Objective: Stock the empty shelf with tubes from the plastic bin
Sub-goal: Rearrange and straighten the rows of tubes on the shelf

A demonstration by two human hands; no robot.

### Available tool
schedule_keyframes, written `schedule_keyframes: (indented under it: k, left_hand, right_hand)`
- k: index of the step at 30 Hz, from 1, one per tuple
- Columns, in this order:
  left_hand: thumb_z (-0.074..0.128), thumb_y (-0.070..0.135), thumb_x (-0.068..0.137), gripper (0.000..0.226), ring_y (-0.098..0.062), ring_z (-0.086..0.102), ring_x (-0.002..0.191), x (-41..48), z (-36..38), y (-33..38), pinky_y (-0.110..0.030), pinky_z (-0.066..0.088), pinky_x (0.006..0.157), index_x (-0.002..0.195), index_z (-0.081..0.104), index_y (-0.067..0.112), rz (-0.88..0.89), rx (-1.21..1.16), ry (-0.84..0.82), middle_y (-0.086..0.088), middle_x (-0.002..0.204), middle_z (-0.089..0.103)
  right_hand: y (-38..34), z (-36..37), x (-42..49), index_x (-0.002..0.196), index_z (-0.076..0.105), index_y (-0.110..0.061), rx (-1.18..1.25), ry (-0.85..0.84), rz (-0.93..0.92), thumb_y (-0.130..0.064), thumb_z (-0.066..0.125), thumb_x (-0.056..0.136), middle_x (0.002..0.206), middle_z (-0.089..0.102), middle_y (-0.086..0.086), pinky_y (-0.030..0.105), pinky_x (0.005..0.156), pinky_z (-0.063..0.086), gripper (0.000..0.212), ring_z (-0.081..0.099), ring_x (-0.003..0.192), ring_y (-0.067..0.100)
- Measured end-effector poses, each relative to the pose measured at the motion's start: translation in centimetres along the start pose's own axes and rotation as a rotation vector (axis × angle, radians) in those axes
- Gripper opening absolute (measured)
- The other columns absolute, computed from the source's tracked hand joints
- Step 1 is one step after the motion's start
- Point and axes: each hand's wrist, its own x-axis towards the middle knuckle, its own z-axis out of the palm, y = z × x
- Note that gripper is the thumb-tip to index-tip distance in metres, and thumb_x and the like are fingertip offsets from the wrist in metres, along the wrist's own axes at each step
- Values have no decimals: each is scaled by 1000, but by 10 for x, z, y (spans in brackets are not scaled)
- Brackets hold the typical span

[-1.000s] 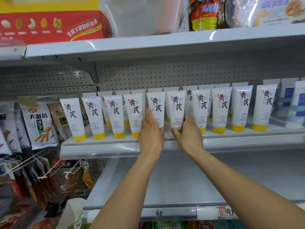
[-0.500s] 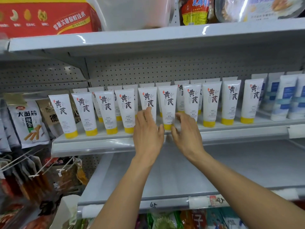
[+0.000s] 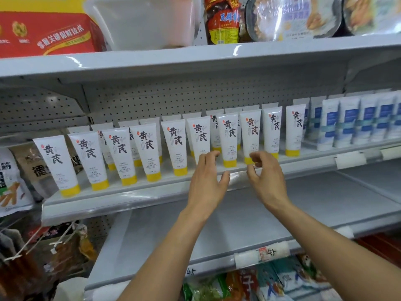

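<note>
Several white tubes with yellow caps (image 3: 147, 153) stand cap-down in two rows on the middle shelf (image 3: 134, 198). My left hand (image 3: 208, 183) hovers in front of one tube (image 3: 200, 140) with loosely curled fingers that hold nothing. My right hand (image 3: 264, 177) is just right of it, below another tube (image 3: 250, 135), fingers loosely curled and empty. Between the two hands stands a tube (image 3: 229, 140), untouched. A translucent plastic bin (image 3: 143, 22) sits on the top shelf.
White tubes with blue labels (image 3: 351, 122) fill the shelf's right end. Snack bags (image 3: 13, 179) hang at the left. A red carton (image 3: 43, 33) and food packs (image 3: 288, 16) share the top shelf. The lower shelf (image 3: 238, 220) shows bare grey board.
Both hands let go of the two middle tubes and drew back toward the shelf's front edge, fingers now loosely curled. The camera view shifted left and nearer.
</note>
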Motion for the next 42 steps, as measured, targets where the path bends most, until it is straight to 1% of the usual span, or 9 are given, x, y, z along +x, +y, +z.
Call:
schedule_keyframes:
  k: [7, 11, 16, 19, 22, 30, 34, 39, 42]
  left_hand:
    - [58, 17, 92, 65, -26, 45, 125, 27, 33, 24, -33, 38, 100, 146, 24, 9, -83, 41, 38, -12, 137, 43]
    - [58, 20, 91, 78, -28, 35, 135, 40, 52, 31, -33, 32, 108, 151, 9, 6, -210, 108, 124, -15, 147, 35]
    - [61, 30, 90, 89, -29, 40, 133, 48, 70, 32, -40, 41, 102, 152, 1, 8, -311, 174, 148, -15, 145, 39]
    - [61, 31, 91, 87, -28, 47, 127, 53, 73, 32, -41, 46, 92, 152, 2, 11, -337, 218, 152, -11, 142, 43]
    - [62, 29, 91, 82, -28, 53, 118, 55, 75, 31, -40, 48, 83, 150, 9, 12, -342, 251, 172, -9, 135, 50]
    - [64, 25, 89, 75, -28, 56, 114, 56, 78, 27, -40, 49, 80, 146, 16, 13, -309, 257, 205, -8, 130, 52]
    - [66, 25, 87, 77, -28, 54, 117, 55, 79, 27, -41, 49, 84, 144, 17, 14, -298, 227, 194, -8, 132, 51]
    - [66, 25, 89, 77, -29, 37, 134, 36, 85, 44, -36, 35, 109, 147, 20, 4, -231, 246, 287, -15, 145, 37]
    - [66, 18, 88, 59, -23, 41, 123, 29, 97, 66, -25, 34, 101, 138, 38, 5, -46, 203, 362, -12, 133, 41]
  right_hand:
    - [20, -22, 36, 119, 51, -17, -179, -79, 121, -36, 61, 89, 114, 63, 0, 38, 79, 50, 37, 61, 98, 23]
    - [29, -27, 47, 121, 48, -16, -277, -173, 28, -45, 57, 89, 114, 66, 3, 36, 76, 49, 44, 62, 102, 26]
    - [32, -22, 57, 120, 41, -16, -325, -256, -35, -51, 57, 87, 108, 68, 2, 34, 72, 46, 50, 64, 102, 27]
    - [32, -18, 62, 117, 40, -14, -364, -256, -36, -50, 57, 88, 107, 67, 5, 33, 67, 39, 49, 65, 100, 28]
    - [36, -13, 69, 115, 40, -15, -386, -252, -53, -48, 57, 87, 104, 68, 4, 34, 66, 40, 46, 66, 97, 28]
    - [44, -7, 74, 115, 41, -16, -362, -255, -60, -46, 57, 87, 102, 69, 4, 33, 64, 39, 43, 67, 95, 28]
    - [44, -9, 73, 115, 40, -14, -297, -271, -65, -45, 58, 89, 104, 68, 6, 33, 65, 39, 44, 65, 97, 30]
    - [50, -23, 66, 121, 40, -15, -118, -261, -92, -44, 52, 92, 111, 66, 4, 37, 75, 49, 43, 63, 102, 30]
    - [66, -38, 66, 119, 46, -19, -86, -144, -125, -41, 53, 92, 103, 64, -2, 34, 70, 45, 35, 63, 94, 26]
